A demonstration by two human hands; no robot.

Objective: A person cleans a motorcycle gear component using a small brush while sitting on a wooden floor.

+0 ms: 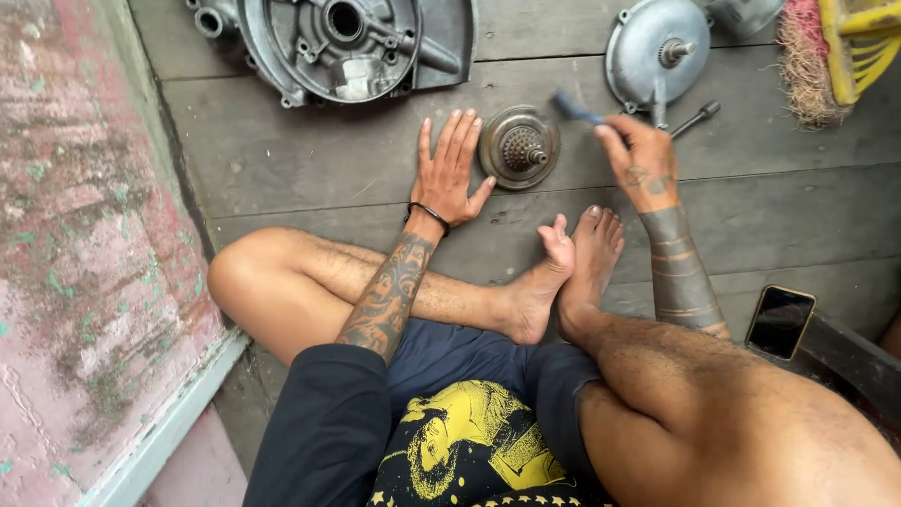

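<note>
Two hands frame a round toothed metal hub (pixel 519 147) lying flat on the plank floor (pixel 282 160), its stub shaft pointing up. Left hand (pixel 450 174) nearer: palm down, fingers spread flat, touching nothing but boards, hub just beside its fingertips. Right hand (pixel 638 160) raised a little to the hub's right, clenched around a blue-handled tool (pixel 577 110) angled toward the hub.

Weathered matt wooden floor planks (pixel 310 150), dull grey cast-metal engine casing (pixel 347 47), grimy ribbed metal disc (pixel 519 146), glossy black phone (pixel 780 322)
</note>
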